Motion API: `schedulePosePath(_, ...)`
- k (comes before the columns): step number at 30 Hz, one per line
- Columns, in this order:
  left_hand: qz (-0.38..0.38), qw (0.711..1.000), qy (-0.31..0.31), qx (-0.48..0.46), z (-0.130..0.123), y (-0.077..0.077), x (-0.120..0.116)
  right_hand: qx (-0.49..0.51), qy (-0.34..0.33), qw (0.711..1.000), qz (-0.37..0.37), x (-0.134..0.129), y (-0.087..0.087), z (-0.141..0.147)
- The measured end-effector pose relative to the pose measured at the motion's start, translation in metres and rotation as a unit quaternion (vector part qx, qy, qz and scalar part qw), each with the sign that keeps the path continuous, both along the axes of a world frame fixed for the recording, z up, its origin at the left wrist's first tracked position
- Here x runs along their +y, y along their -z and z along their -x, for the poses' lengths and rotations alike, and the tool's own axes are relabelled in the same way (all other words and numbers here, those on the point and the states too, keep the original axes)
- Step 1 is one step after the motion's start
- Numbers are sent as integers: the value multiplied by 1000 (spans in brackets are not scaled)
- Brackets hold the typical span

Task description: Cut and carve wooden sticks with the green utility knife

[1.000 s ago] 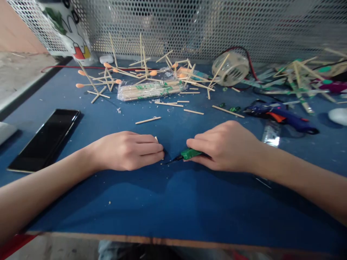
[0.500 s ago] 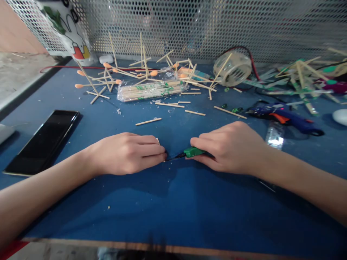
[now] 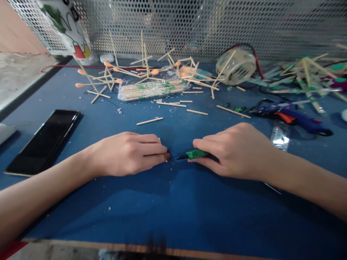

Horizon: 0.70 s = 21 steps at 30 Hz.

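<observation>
My left hand (image 3: 130,153) lies low over the blue table, its fingers pinched on a thin wooden stick (image 3: 159,139). Only small pale ends of the stick show past the fingers. Across from it, my right hand (image 3: 233,151) is closed round a green utility knife (image 3: 197,154). The knife's dark front points left at the left fingertips, with a small gap between; its thin blade is hard to make out. Just beyond the hands lies a short loose stick (image 3: 150,121). Further back are more cut sticks (image 3: 170,104).
A phone (image 3: 43,141) lies at the left. Behind the hands are a wrapped bundle of sticks (image 3: 154,89), joined stick frames (image 3: 108,77) and a clear plastic ring (image 3: 237,66). A blue glue gun (image 3: 292,115) rests at the right. Perforated metal (image 3: 168,29) stands along the back.
My right hand and the knife have shifted slightly right, opening a gap between the knife's tip and my left fingertips. My left hand keeps its pinch. The view has moved slightly.
</observation>
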<state>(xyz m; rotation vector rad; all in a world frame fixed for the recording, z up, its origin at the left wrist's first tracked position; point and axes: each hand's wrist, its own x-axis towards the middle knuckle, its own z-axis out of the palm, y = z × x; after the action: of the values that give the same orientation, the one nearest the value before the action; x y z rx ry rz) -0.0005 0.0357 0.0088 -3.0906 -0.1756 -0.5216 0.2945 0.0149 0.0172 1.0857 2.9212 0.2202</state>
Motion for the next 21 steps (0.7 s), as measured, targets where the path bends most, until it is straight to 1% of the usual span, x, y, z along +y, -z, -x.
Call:
schedulePosePath(3,-12,1000,0,6,0,-1,0,5,4,1000,6,0,0,1)
schedulePosePath(8,2,1000,5,2,0,-1,-1,-5,12,1000,5,-3,1,1)
schedulePosePath(12,14,1000,-2,-4,0,0,-2,-22,34,999,0,-14,0,4)
schedulePosePath(18,50,999,1,-6,2,2,-2,-60,69,996,-16,-33,-10,16)
schedulePosePath(21,55,998,1,-11,3,2,-2,-53,72,996,-32,-37,-11,17)
